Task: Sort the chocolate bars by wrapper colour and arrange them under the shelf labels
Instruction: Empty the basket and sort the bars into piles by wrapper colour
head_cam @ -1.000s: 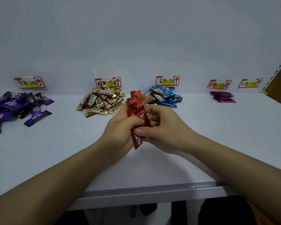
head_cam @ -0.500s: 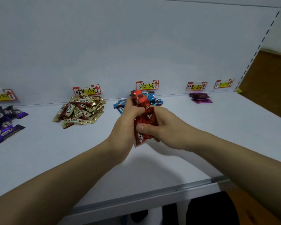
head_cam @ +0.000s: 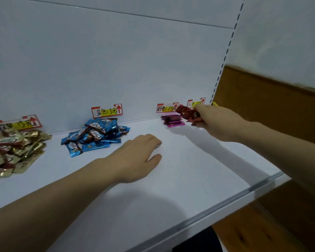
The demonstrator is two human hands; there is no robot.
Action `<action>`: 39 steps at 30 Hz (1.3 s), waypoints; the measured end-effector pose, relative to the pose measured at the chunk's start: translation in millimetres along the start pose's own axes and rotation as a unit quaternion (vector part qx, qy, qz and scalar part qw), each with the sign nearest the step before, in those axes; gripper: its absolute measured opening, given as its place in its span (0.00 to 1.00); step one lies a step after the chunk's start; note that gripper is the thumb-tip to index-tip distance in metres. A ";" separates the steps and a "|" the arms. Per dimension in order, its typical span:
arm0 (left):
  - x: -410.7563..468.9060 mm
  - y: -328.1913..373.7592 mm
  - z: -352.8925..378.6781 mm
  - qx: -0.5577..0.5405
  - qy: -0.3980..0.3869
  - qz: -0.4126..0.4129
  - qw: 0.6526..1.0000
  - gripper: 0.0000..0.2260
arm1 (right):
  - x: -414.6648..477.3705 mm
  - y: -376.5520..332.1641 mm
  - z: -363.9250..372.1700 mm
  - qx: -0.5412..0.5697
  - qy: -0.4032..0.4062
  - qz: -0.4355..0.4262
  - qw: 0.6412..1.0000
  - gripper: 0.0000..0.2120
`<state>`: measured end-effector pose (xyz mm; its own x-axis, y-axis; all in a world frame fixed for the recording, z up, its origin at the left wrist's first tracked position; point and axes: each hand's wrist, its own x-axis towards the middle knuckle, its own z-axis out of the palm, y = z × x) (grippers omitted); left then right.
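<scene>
My right hand (head_cam: pixel 219 122) grips a bunch of red chocolate bars (head_cam: pixel 188 113), held just above the shelf at the far right, in front of the rightmost label (head_cam: pixel 195 102) and beside the small pink pile (head_cam: pixel 172 120). My left hand (head_cam: pixel 138 157) rests flat and empty on the white shelf (head_cam: pixel 189 179), right of the blue pile (head_cam: pixel 96 135). The gold pile (head_cam: pixel 13 150) lies at the left. Each pile sits below a label: gold label (head_cam: pixel 16 123), blue label (head_cam: pixel 106 111), pink label (head_cam: pixel 166 107).
The shelf's right edge meets a slotted white upright (head_cam: pixel 224 57), with brown wood panelling (head_cam: pixel 273 110) beyond it. A metal rail (head_cam: pixel 225 200) runs along the shelf's front edge. The white back wall stands directly behind the labels.
Both hands held the red bars together mid-shelf. Now my right hand alone has carried them to the far right, my left hand has let go and lies on the shelf. The view has swung right.
</scene>
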<state>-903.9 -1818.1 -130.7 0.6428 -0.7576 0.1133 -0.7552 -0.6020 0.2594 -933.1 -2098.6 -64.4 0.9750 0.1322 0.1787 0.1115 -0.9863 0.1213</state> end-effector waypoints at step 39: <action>73.9 3.5 22.3 0.020 0.049 -0.054 0.997 0.19 | 58.9 95.7 3.5 -0.035 -0.125 0.022 0.991 0.31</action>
<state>-861.9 -1881.9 -142.7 0.7291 -0.6603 0.1800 -0.6836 -0.6903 0.2368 -864.3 -2185.5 -45.7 0.9967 0.0530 -0.0609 0.0636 -0.9801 0.1881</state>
